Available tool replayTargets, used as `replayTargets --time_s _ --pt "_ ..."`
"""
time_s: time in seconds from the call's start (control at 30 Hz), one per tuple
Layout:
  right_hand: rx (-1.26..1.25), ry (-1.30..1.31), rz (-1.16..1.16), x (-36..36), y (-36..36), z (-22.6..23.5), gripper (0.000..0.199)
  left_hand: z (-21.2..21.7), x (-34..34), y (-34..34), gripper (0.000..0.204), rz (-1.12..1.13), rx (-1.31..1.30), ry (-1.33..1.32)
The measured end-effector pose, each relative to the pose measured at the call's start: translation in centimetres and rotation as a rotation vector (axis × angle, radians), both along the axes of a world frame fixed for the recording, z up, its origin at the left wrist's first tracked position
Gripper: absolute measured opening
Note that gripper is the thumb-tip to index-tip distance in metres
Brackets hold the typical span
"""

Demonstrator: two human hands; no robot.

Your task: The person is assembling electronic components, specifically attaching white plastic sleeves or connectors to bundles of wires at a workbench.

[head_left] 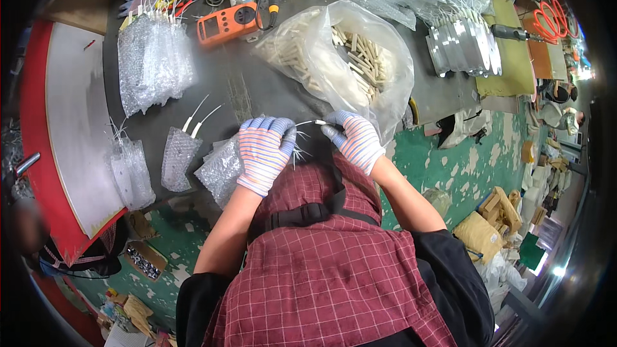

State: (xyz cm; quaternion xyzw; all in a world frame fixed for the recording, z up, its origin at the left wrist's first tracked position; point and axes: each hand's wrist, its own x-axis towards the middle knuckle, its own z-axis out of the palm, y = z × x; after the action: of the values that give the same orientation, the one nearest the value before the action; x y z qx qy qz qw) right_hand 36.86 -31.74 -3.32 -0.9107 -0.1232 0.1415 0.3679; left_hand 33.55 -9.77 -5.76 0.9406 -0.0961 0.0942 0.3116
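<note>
**Bench layout, head view**

Both hands sit at the near edge of the bench (257,83), left hand (263,153) and right hand (355,140) side by side, a thin wired part (308,123) between their fingertips. Just left of the left hand: bubble-wrap pouches (181,157), more (132,170) further left. Behind those, a row of wrapped pieces (154,61). Meter (226,24) lies behind that row, toward centre. Open bag of sticks (347,58) sits directly behind the right hand. Metal plates (463,48) stand right of the bag.
</note>
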Motion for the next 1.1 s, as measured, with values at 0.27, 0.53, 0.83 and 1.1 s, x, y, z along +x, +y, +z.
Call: replayTargets --time_s 0.27,0.53,0.83,1.1 --pt "-0.233 -0.264 0.249 1.1 1.3 0.3 0.016 0.4 0.2 0.2 0.014 -0.041 0.011 -0.016" --pt "-0.405 -0.320 0.456 0.8 5.9 -0.3 0.012 1.9 -5.3 4.9 0.052 0.081 0.230 0.091" --pt "-0.261 0.039 0.365 1.0 6.9 0.2 0.020 0.2 -7.8 7.5 0.056 0.056 0.239 0.062" --pt "-0.104 -0.634 0.737 3.2 6.0 2.1 0.030 3.3 -6.7 9.5 0.065 -0.052 -0.080 0.263"
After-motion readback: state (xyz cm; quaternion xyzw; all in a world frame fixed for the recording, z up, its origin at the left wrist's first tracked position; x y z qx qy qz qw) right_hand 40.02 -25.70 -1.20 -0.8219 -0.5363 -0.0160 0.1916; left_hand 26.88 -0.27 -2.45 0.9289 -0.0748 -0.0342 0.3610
